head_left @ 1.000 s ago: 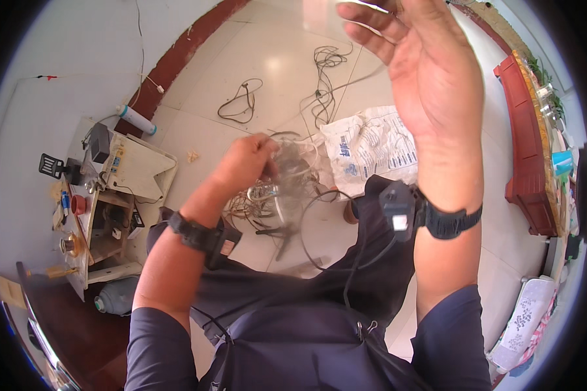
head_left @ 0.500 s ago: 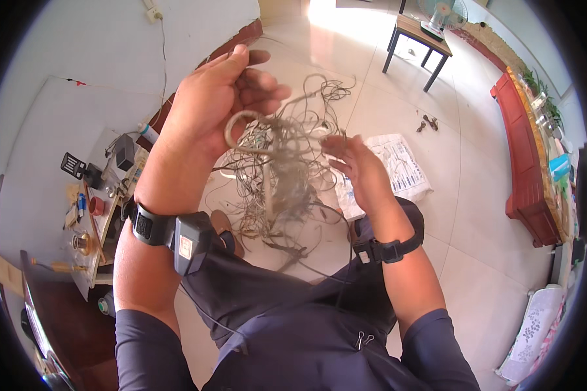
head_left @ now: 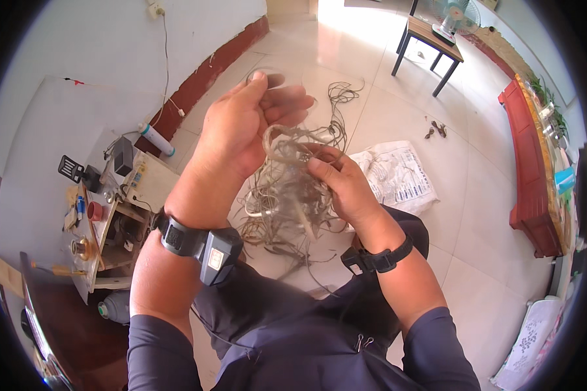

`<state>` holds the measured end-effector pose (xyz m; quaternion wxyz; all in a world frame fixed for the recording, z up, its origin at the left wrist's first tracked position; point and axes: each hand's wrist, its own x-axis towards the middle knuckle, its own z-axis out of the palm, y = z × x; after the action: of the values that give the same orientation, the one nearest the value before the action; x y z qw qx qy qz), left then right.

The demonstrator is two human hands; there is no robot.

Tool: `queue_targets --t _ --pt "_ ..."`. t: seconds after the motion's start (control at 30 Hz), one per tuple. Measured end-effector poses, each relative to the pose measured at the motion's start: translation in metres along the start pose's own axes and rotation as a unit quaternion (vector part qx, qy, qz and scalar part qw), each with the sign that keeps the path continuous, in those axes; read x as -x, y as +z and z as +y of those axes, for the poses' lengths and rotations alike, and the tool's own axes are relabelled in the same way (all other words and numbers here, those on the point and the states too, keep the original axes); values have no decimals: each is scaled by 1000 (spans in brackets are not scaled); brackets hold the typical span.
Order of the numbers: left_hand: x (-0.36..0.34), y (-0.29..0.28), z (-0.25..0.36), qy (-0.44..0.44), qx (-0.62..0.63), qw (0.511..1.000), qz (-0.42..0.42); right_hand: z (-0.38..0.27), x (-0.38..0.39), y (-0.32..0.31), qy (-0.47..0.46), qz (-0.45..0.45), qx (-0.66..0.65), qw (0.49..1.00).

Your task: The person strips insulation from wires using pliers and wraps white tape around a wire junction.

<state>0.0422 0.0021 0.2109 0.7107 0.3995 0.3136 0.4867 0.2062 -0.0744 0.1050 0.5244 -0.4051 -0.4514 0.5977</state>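
My left hand (head_left: 267, 107) is raised, palm upward, its fingers apart and loosely curved, with a thin blurred strand near the fingertips. Just below it, my right hand (head_left: 336, 179) grips a tangled bunch of dusty cables (head_left: 287, 140), thumb over the strands. The bunch is motion-blurred, so individual wires are hard to tell apart; it hangs over more tangled wires on the floor between my legs. A printed white woven sack (head_left: 404, 169) lies right of the tangle, and a loose loop of cable (head_left: 344, 91) lies on the floor beyond.
A cluttered low cabinet (head_left: 150, 182) and a white cylinder (head_left: 155, 138) stand left along the wall. A fan (head_left: 453, 19) sits on a small table (head_left: 430, 32) at back. A red wooden cabinet (head_left: 531, 169) runs along the right, with small dark items (head_left: 436, 129) on the floor nearby.
My right hand came down from high at the right and has closed on the cables. My left hand rose from the pile, then shifted rightward and slightly lower. The view now takes in the fan.
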Motion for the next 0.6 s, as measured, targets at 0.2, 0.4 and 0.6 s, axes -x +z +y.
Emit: queue_targets --t 0.2,0.4,0.6 --pt "-24 -66 -35 -27 12 1000 5 12 -15 -20 119 45 -208 970" --pt "-27 -97 -92 -88 -116 983 -109 49 -46 -38 116 3 -240 964" --pt "-28 -101 -120 -63 -197 975 -81 63 -65 -48 168 39 -206 963"
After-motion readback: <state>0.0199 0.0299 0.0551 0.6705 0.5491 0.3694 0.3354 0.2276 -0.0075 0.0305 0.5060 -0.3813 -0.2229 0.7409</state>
